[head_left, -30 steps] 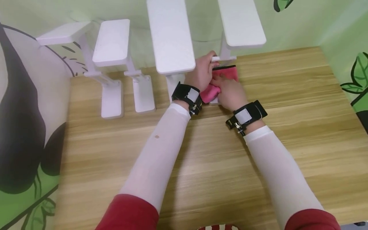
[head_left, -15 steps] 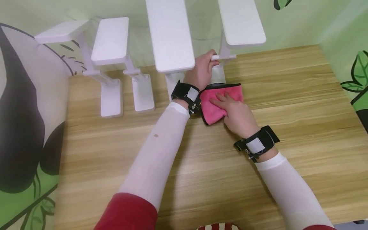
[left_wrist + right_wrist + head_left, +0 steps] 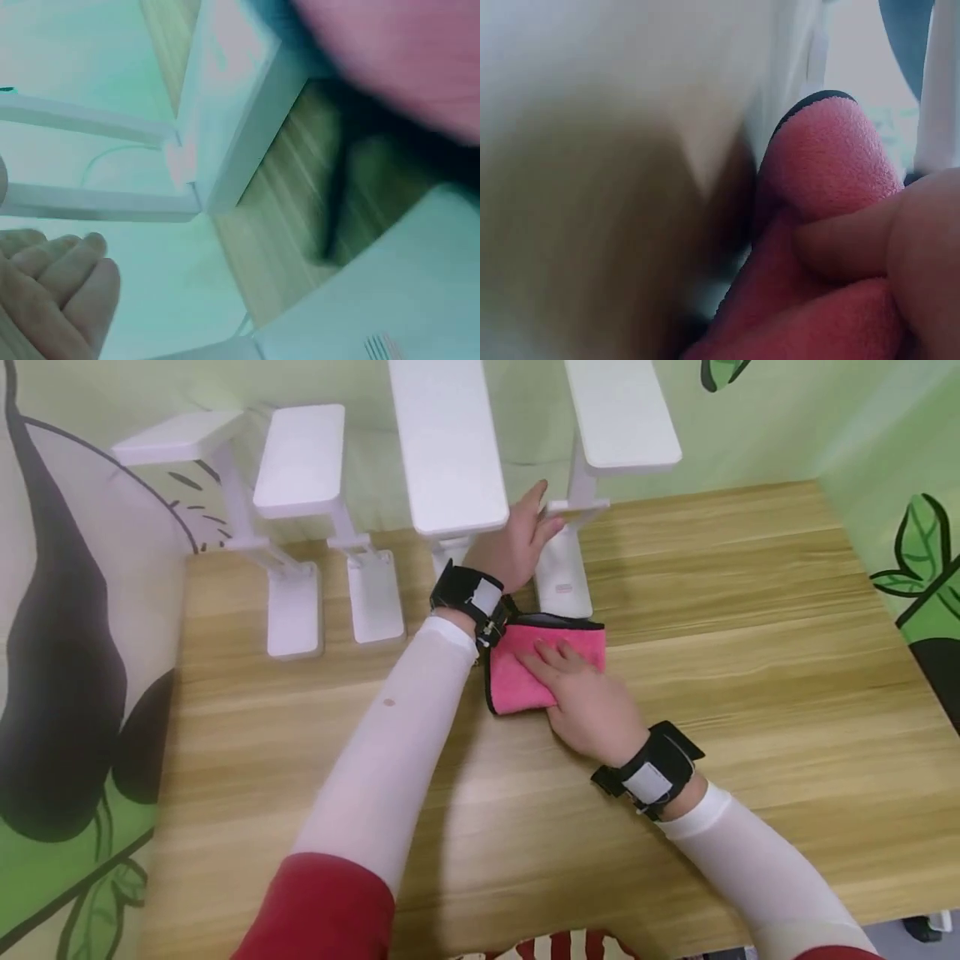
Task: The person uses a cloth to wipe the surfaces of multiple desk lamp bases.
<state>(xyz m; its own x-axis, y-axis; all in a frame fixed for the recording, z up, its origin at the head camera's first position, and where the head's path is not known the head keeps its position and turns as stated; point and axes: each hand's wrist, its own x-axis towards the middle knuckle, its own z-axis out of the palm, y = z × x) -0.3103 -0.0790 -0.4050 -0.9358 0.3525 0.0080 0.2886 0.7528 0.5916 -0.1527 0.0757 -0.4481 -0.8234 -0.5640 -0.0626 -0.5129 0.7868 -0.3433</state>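
Note:
My left hand (image 3: 512,547) is beside the white folding desk lamp at the right end of the row, its fingers extended near the lamp's hinge bar (image 3: 577,507). In the left wrist view, the left fingers (image 3: 64,281) hold nothing. Just in front of the lamp's base (image 3: 564,581), my right hand (image 3: 596,710) holds a pink cloth (image 3: 510,681) with black edging. Its fingers lie over the top of the cloth. The right wrist view shows the thumb (image 3: 847,240) pressed into the bunched cloth (image 3: 832,150).
More white lamps stand in a row to the left, including a tall lamp (image 3: 450,452) overhanging my left hand, a smaller lamp (image 3: 302,460) and the leftmost lamp (image 3: 294,610). They stand on a wooden table (image 3: 712,635) against a painted wall (image 3: 765,435).
My right hand has drawn the cloth from the lamp's base toward me and slightly left. My left hand has let go of the hinge bar and straightened its fingers.

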